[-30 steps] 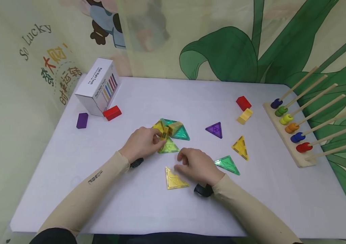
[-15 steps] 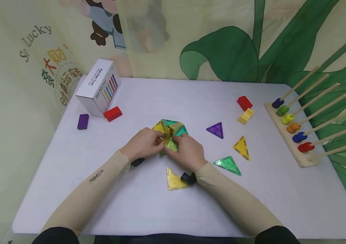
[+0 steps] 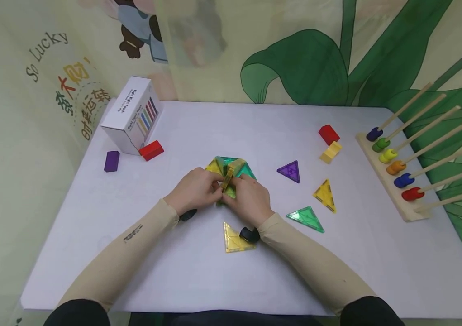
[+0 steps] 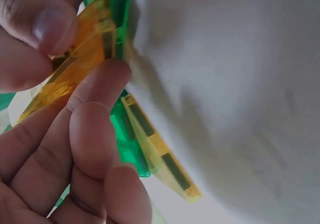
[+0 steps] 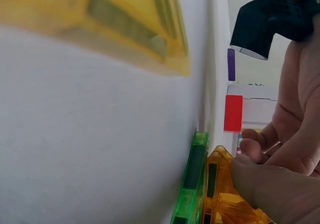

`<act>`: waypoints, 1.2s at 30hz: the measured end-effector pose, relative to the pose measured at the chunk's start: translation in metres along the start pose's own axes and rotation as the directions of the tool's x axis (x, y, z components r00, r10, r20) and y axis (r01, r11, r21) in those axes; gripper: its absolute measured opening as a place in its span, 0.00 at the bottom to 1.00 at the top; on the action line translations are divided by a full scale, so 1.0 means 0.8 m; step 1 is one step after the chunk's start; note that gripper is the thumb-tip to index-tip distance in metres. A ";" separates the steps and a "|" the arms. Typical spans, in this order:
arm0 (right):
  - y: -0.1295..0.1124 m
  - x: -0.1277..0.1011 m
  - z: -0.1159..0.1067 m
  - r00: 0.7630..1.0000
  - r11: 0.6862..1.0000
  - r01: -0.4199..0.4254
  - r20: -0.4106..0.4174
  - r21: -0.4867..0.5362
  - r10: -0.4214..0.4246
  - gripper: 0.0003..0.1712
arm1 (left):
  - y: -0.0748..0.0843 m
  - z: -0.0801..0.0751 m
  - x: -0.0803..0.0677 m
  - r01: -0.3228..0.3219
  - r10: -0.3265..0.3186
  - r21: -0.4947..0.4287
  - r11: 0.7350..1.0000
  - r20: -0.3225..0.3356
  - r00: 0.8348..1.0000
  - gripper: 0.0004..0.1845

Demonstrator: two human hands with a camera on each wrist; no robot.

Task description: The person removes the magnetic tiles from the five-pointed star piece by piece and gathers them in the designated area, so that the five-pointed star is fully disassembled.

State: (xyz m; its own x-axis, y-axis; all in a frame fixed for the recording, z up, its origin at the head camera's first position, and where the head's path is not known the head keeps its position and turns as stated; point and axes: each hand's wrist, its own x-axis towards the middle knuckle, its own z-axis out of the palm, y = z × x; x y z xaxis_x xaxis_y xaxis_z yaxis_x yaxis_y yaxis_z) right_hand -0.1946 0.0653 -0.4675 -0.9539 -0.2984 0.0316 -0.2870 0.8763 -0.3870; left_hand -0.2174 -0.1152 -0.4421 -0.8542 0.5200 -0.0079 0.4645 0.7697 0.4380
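We see a big white worktop (image 3: 198,271) with toys spread on it. On the far right stands a wooden rack (image 3: 381,176) of long sticks, each with one bright bead at its foot. At the back left sits a white box (image 3: 126,120), with a red block (image 3: 151,150) just beside it and a purple block (image 3: 111,161) a bit further left. Near the rack lie another red block (image 3: 329,134) and a small yellow block (image 3: 331,152), touching each other.

In the middle is the tile cluster (image 3: 232,168) — clear yellow and green triangles joined together, some flat and some tipped up. Both of our hands meet right there. The left hand (image 3: 196,190) pinches an orange-yellow tile (image 4: 65,69) between thumb and fingers, held on its edge against a green one. The right hand (image 3: 248,199) curls its fingers round the same tile from the other side.

Loose tiles lie flat around us — a yellow triangle (image 3: 234,240) just under the right wrist, a green triangle (image 3: 306,218), a second yellow triangle (image 3: 324,194) and a purple triangle (image 3: 289,171) off to the right
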 end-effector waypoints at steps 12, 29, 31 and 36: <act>0.003 0.001 -0.004 0.999 1.000 -0.014 0.045 0.020 0.014 0.25 | 0.001 0.004 0.007 0.116 -0.110 -0.088 0.989 0.065 0.992 0.18; 0.005 -0.001 -0.006 0.996 0.996 -0.048 0.076 0.074 0.042 0.34 | 0.006 0.008 0.002 0.151 -0.152 -0.097 0.984 0.001 0.988 0.07; 0.006 -0.001 -0.007 0.994 0.992 -0.072 0.085 0.108 0.063 0.32 | 0.006 0.007 0.000 0.158 -0.159 -0.098 0.983 -0.006 0.987 0.06; 0.006 0.000 -0.009 0.991 0.980 -0.104 0.104 0.168 0.087 0.31 | 0.004 0.004 -0.006 0.156 -0.159 -0.116 0.981 -0.017 0.987 0.04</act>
State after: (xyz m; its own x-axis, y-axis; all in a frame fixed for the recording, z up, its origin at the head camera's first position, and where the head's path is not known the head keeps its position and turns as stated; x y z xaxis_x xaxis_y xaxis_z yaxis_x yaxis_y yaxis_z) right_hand -0.1966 0.0718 -0.4627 -0.9610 -0.2584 -0.0982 -0.1673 0.8263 -0.5378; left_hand -0.2108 -0.1141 -0.4432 -0.9210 0.3847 -0.0616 0.2957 0.7930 0.5327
